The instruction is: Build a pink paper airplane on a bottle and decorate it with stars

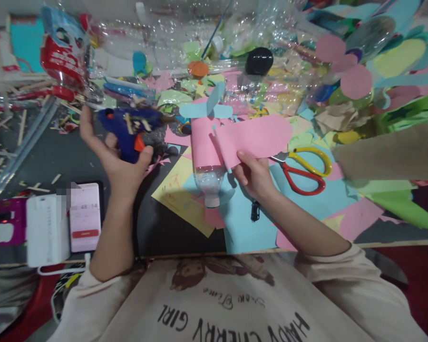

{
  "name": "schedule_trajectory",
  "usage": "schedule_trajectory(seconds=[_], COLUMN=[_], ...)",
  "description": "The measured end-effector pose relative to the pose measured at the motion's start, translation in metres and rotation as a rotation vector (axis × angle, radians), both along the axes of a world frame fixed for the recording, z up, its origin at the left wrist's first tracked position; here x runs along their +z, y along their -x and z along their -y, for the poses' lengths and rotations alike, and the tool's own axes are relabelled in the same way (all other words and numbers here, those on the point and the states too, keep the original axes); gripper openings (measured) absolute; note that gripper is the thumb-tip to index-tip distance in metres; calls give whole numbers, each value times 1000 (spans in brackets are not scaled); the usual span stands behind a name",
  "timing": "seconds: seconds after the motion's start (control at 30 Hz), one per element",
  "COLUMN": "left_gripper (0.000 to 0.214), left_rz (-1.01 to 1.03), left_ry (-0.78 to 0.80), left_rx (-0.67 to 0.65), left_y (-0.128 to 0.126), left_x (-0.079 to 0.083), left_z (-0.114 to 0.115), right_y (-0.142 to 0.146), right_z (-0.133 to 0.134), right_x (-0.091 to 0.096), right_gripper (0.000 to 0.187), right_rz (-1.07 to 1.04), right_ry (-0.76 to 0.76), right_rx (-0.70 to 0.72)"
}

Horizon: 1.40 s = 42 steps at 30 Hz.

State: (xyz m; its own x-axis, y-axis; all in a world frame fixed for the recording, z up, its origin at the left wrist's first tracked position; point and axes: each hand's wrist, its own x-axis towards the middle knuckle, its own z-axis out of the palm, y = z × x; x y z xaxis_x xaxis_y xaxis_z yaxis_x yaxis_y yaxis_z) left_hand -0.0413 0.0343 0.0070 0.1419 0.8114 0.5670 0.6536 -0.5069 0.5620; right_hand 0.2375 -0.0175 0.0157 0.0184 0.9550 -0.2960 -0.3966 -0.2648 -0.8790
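Observation:
My left hand (123,166) is spread around the handle of a dark blue glue gun (116,121) with an orange trigger. Its index finger stretches out left of the gun and its thumb lies near the trigger; firm contact is hard to make out. My right hand (255,175) pinches a long pink paper piece (258,135), rounded at its far end, with its inner edge against a plastic bottle (209,180). Pink paper wraps the bottle, which lies with its white cap toward me. Blue paper strips (203,110) stand at its far end.
Red-and-yellow scissors (303,173) lie right of my right hand. Blue paper (251,232) and yellow paper (178,194) cover the table's front. At left lie a phone (85,216) and a white power bank (46,228). Paper scraps, sticks and plastic bottles crowd the back.

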Motion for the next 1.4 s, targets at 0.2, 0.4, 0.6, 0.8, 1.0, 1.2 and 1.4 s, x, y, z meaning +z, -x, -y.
schedule_trajectory(seconds=[0.2,0.4,0.6,0.8,1.0,1.2,1.4], left_gripper=[87,100,109,95,98,95,93], left_rz=[23,-11,-68,-4,-128,-113,-62], left_ry=[-18,31,-1,24,-40,-49,-27], left_rx=[53,59,49,-71,34,13,12], left_y=[-37,-35,-38,-38,-37,-35,-35], left_x=[11,-3,-4,-15,-20,-24,-26], left_z=[30,30,34,35,33,32,33], right_y=[-1,1,-2,-1,-3,-3,-2], right_z=[-1,-1,-1,-1,0,0,0], right_x=[-2,-4,-1,2,-2,-2,-3], right_gripper=[54,40,38,50,53,53,51], right_rz=[-18,-38,-50,14,43,32,12], right_ry=[26,86,109,140,111,87,85], right_rx=[9,9,61,54,79,93,74])
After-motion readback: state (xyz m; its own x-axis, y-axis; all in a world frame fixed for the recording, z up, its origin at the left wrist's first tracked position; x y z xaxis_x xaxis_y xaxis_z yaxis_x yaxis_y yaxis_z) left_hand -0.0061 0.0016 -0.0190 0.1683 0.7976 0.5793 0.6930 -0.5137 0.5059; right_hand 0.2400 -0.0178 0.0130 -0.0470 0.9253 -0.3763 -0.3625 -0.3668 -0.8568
